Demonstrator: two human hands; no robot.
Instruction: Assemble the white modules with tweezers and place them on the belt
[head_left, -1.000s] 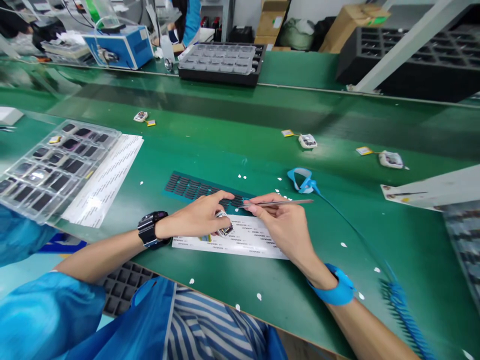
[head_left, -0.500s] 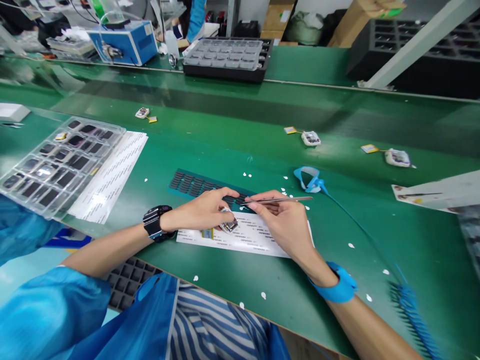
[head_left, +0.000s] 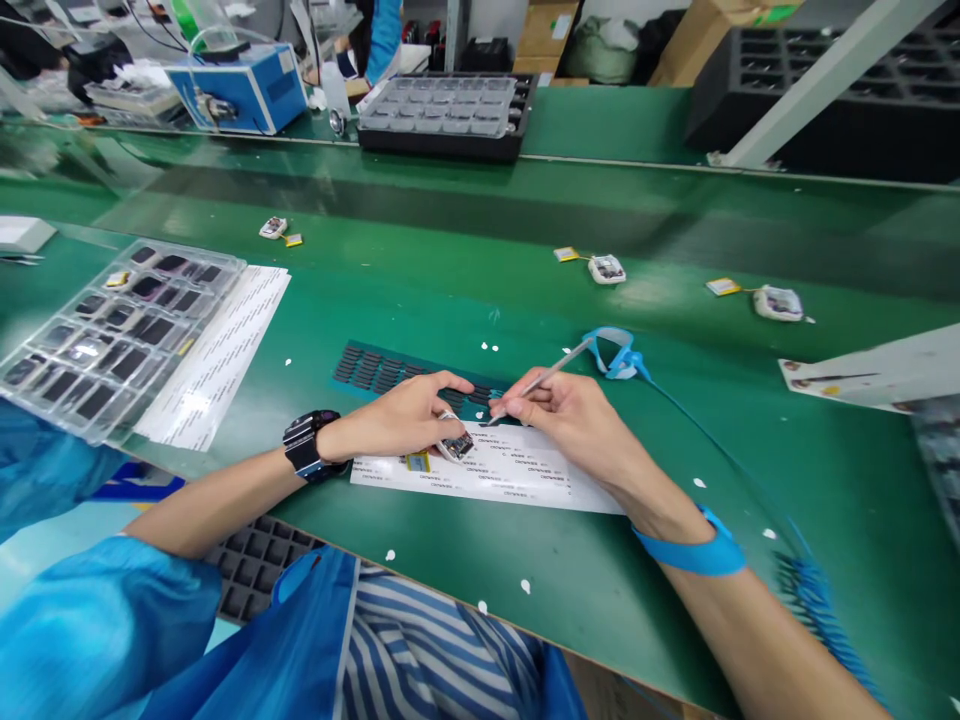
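Head view: left hand (head_left: pixel 405 418) pinches a small module (head_left: pixel 455 446) between thumb and fingertips, closed on it, holding it down on the white label sheet (head_left: pixel 517 472). The module sits at the sheet's far left part, just under the left fingertips; a small yellow tab (head_left: pixel 417 461) lies on the sheet just left of it. Right hand (head_left: pixel 574 418) is closed around thin metal tweezers (head_left: pixel 541 380), pen-style, tips pointing down at the sheet's far edge just right of the module, shaft slanting up and away. Beyond the sheet, touching its far edge, a dark pad strip (head_left: pixel 390 372). Well left of the sheet, a clear tray (head_left: pixel 112 330) of parts. A blue strap (head_left: pixel 616 356) lies beyond the sheet's right end.
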